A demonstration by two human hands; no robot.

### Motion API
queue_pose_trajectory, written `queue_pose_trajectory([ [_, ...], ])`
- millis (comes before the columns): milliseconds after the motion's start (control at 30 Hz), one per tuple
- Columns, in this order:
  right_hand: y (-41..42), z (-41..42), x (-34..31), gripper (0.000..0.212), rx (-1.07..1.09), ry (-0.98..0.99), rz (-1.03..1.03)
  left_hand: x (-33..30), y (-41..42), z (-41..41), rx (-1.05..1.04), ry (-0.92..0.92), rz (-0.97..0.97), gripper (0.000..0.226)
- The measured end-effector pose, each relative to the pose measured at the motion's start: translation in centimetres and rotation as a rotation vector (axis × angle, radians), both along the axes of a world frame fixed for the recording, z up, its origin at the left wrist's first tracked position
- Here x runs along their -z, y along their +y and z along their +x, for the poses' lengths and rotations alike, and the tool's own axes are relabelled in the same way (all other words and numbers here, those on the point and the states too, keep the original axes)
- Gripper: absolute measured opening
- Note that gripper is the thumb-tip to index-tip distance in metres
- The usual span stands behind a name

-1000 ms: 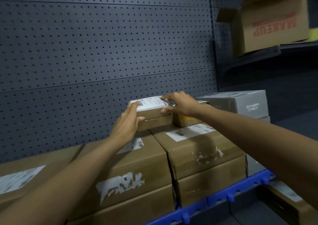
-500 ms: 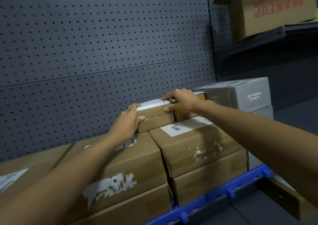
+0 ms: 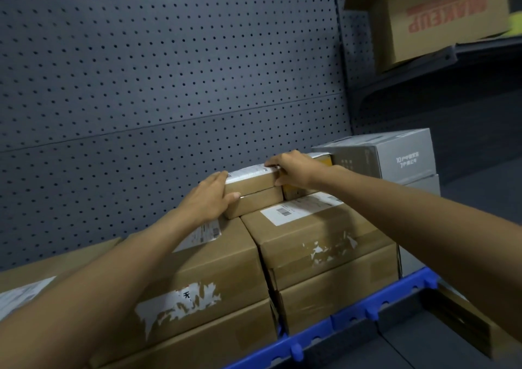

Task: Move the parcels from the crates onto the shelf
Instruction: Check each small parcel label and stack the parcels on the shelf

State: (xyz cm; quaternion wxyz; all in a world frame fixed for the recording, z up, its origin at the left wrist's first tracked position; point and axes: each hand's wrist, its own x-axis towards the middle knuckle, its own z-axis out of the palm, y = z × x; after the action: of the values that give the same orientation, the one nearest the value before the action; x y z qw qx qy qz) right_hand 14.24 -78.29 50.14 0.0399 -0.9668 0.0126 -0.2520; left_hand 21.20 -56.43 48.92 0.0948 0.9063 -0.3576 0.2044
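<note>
A small flat brown parcel [image 3: 251, 181] with a white label on top rests on another small brown parcel [image 3: 258, 203], both stacked on larger cardboard boxes on the shelf. My left hand [image 3: 207, 200] presses flat against the left end of these two small parcels. My right hand [image 3: 293, 169] grips the top parcel's right end, fingers over its top edge. Beneath stand two stacks of big brown boxes, a left stack [image 3: 214, 278] and a right stack [image 3: 319, 244]. No crate is in view.
A yellow box [image 3: 296, 192] and grey boxes [image 3: 395, 157] stand to the right of the small parcels. The shelf has a blue front rail [image 3: 347, 320] and a grey pegboard back [image 3: 169, 86]. An open MAKEUP carton [image 3: 440, 21] sits on a higher shelf at the right.
The view has drifted down and slightly left. Both hands stay on the small top parcel, which has settled squarely onto the parcel below it.
</note>
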Motion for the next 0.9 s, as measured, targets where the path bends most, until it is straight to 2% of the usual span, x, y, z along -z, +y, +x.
queue_pose_trajectory([
  [133, 0.3, -0.7, -0.7, 0.057, 0.011, 0.030, -0.025, -0.9, -0.7, -1.0, 0.015, -0.043, 0.044, 0.069],
  [367, -0.1, -6.0, -1.7, 0.047, 0.041, 0.014, -0.083, -2.3, -2.8, -5.0, 0.081, -0.217, 0.055, 0.060],
  [667, -2.7, -18.3, -2.7, 0.039, 0.172, -0.039, -0.167, -2.9, -7.4, -12.7, 0.241, -0.291, 0.035, 0.056],
  [900, -6.5, -28.0, -2.4, 0.046, 0.291, -0.031, -0.153, -3.2, -12.6, -19.8, 0.402, -0.317, -0.010, 0.052],
])
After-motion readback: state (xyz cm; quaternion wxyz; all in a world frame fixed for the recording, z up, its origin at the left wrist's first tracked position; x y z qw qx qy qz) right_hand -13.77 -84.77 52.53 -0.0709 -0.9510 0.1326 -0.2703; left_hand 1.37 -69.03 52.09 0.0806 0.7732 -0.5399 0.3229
